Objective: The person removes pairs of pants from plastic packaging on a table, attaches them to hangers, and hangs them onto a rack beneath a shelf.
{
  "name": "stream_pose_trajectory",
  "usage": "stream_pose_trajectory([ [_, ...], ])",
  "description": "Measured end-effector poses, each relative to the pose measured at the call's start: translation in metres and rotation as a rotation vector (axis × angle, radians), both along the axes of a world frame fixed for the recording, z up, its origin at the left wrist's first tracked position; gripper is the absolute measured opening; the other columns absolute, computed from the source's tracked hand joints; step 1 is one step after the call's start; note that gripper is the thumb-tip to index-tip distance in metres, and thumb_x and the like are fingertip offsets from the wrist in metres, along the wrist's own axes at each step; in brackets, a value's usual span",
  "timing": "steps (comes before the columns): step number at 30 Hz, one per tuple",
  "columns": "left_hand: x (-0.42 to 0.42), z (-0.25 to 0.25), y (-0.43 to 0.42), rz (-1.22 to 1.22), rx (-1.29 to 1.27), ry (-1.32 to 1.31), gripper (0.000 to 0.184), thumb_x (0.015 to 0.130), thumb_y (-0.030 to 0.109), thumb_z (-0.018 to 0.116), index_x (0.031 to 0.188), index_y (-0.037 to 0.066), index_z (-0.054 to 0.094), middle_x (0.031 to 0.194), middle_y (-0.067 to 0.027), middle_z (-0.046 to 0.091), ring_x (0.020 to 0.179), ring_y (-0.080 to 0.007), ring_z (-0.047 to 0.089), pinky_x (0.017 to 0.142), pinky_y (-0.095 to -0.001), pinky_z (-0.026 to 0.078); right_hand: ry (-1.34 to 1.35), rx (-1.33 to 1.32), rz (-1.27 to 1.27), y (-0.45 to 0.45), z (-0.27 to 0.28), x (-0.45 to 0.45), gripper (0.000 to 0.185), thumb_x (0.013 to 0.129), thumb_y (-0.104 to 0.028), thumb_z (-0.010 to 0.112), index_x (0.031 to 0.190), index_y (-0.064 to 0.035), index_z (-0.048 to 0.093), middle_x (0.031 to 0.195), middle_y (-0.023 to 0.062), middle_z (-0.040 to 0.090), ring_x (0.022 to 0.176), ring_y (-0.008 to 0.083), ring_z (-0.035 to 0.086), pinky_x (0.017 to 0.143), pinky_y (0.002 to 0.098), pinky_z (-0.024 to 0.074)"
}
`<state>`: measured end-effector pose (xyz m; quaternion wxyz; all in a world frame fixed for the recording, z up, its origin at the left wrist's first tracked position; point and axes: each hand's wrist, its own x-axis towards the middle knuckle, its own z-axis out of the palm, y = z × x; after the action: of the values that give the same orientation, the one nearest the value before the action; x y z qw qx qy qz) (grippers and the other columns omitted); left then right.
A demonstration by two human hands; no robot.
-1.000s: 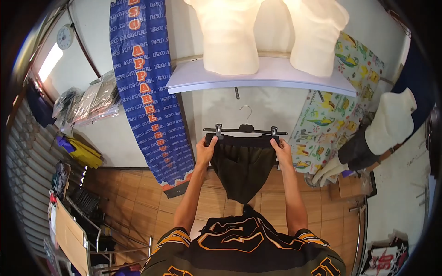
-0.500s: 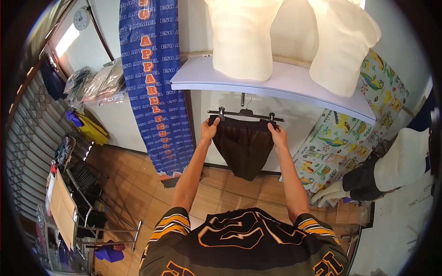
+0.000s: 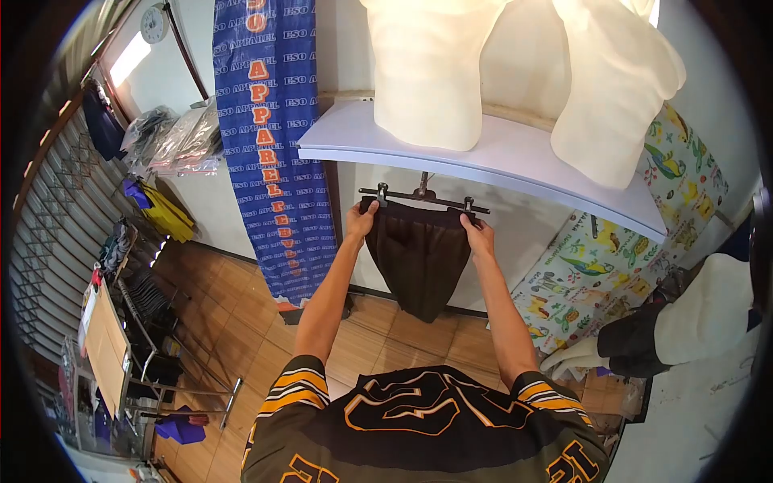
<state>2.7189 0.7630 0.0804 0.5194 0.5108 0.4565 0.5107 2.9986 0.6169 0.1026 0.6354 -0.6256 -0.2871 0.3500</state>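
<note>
My left hand [image 3: 360, 220] and right hand [image 3: 478, 234] each pinch an end of the garment [image 3: 420, 262], which hangs between them from the hanger [image 3: 423, 198]. Above my hands, the hanger's hook is hard to make out under the shelf [image 3: 483, 165]; both torsos [image 3: 427, 72] are cut off up top. Tiled floor [image 3: 370, 326] lies below.

A single wide view looks forward and down from head height, past the shirt [image 3: 427, 427], with the shorts [image 3: 419, 262] at arm's length and the shelf [image 3: 515, 149] ahead.
</note>
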Motion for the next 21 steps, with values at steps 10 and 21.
stream_pose_trajectory([
  [10,0.004,-0.025,0.019,0.065,0.003,0.06,0.035,0.09,0.024,0.077,0.109,-0.006,0.069,0.097,-0.0104,0.073,0.084,-0.0172,0.066,0.077,-0.0322,0.054,-0.017,0.001,0.028,0.014,-0.031,0.0,0.048,0.088,-0.035,0.079,0.115,0.0027,0.066,0.109,0.0107,0.071,0.099,0.0174,0.064,0.09,0.0304,0.0477],
  [21,0.004,-0.096,0.054,0.131,-0.053,0.317,0.036,0.093,0.012,0.069,0.124,-0.003,0.062,0.105,-0.0125,0.073,0.091,-0.0203,0.068,0.083,-0.033,0.053,-0.111,-0.097,0.046,0.026,-0.067,0.006,0.039,0.092,-0.022,0.073,0.123,-0.0005,0.061,0.106,0.0063,0.069,0.098,0.0153,0.062,0.086,0.0285,0.0461],
])
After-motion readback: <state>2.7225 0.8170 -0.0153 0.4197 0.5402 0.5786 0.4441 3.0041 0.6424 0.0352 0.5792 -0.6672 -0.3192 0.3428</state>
